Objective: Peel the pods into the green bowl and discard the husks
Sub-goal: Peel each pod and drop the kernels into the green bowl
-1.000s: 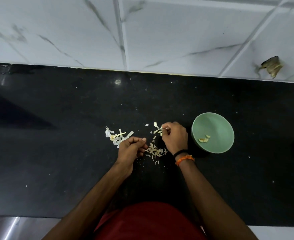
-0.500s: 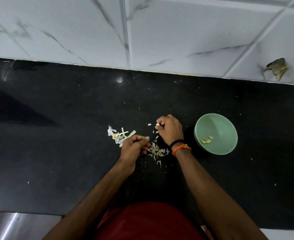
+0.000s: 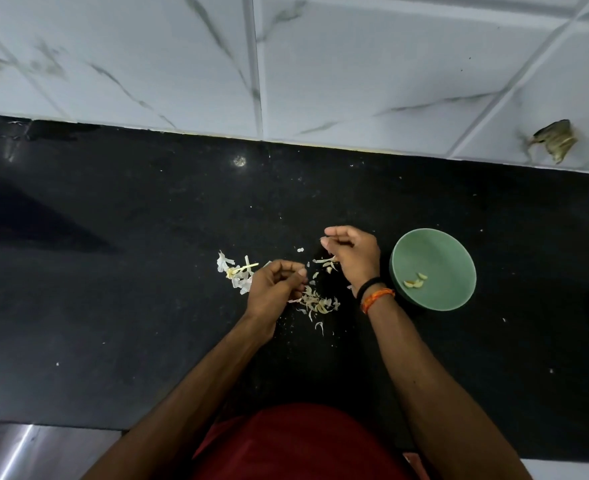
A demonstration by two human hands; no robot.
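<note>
green bowl point(image 3: 459, 258) round, smooth | husks point(image 3: 315, 303) papery, curled | counter point(image 3: 113, 306) black, speckled

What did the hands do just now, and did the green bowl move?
The right hand lifted a little away from the person, and the pale scrap that stuck out of its fingers a second ago no longer shows. The left hand stayed put, fingers curled; what it holds cannot be seen. The green bowl did not move and still holds a few peeled pieces. The husk pile looks unchanged.
</note>
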